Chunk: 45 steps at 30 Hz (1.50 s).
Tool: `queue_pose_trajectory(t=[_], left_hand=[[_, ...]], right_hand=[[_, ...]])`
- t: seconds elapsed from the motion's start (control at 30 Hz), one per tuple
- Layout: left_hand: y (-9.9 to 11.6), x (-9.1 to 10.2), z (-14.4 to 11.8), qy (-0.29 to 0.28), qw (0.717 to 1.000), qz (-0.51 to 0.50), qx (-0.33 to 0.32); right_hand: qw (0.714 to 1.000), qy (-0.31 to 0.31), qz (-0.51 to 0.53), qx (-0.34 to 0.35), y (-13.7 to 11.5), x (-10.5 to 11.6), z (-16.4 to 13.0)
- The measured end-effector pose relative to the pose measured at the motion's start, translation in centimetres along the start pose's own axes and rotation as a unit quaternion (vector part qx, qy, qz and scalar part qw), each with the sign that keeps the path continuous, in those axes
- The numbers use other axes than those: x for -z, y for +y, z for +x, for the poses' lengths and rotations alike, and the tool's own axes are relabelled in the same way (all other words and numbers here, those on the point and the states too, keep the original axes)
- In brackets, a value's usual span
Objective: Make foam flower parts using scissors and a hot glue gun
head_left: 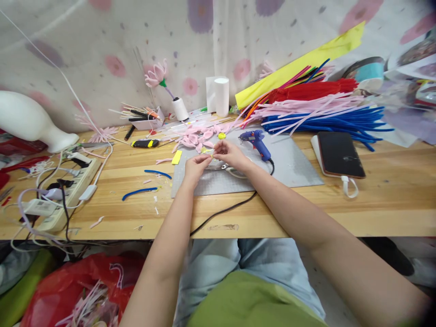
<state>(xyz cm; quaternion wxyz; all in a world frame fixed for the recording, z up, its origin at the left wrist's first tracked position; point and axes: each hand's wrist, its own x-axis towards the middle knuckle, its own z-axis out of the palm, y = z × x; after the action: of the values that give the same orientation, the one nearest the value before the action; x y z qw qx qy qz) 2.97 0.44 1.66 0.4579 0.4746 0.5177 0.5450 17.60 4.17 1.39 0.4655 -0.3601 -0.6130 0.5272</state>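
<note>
My left hand (196,167) and my right hand (231,155) meet over the grey cutting mat (293,170), fingertips pinched together. Between them shows a small yellow piece (212,156), too small to make out its exact kind. Just behind the fingers lies a cluster of pink fuzzy petals (195,137), with a yellow coil (221,136) at its right. A pair of scissors (235,172) lies partly hidden beneath my right hand. To the right, a blue hot glue gun (259,144) rests on the mat. A yellow paper slip (176,157) is left of my hands.
Bundles of blue (327,122), pink and red pipe cleaners lie at the back right, near a black notebook (339,154). At left are a power strip (73,195), a utility knife (145,143) and blue stem pieces (139,193). The glue gun's cord (223,211) crosses the front edge.
</note>
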Motion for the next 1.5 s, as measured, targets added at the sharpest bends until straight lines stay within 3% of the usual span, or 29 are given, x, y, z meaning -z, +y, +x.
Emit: queue_pose_trajectory(t=[0.23,0.47,0.67,0.77,0.87,1.07,1.23,1.43,1.5], left_hand=[[-0.1,-0.2,0.2,0.01,1.0,-0.005,0.011],[-0.2,-0.2,0.3,0.051,0.998,-0.009,0.02],[-0.7,-0.4,0.8,0.101,0.987,-0.118,0.036],[-0.9,-0.6,0.9,0.096,0.979,-0.175,0.049],[-0.9,-0.7,0.6,0.077,0.978,-0.185,0.056],[-0.6,-0.4,0.2,0.037,0.982,-0.174,0.062],[-0.3,-0.4,0.0,0.013,0.978,-0.196,0.072],[0.5,-0.1,-0.1,0.034,0.971,-0.217,0.094],[0.6,0.3,0.0,0.074,0.964,-0.237,0.098]], right_hand=[[1.0,0.001,-0.009,-0.002,-0.2,-0.5,-0.1],[0.997,-0.011,0.068,-0.045,-1.3,0.2,-0.9],[0.994,0.017,0.089,-0.062,-1.0,-0.5,-1.1],[0.991,-0.009,0.121,-0.055,-0.4,-1.5,-1.1],[0.99,0.007,0.134,-0.049,0.0,-2.2,-1.0],[0.985,0.037,0.157,-0.056,0.3,-2.0,-0.6],[0.983,0.021,0.163,-0.082,0.2,-1.9,-0.7],[0.982,0.02,0.159,-0.097,0.1,-1.8,-0.9],[0.983,0.022,0.156,-0.095,0.0,-1.8,-1.0]])
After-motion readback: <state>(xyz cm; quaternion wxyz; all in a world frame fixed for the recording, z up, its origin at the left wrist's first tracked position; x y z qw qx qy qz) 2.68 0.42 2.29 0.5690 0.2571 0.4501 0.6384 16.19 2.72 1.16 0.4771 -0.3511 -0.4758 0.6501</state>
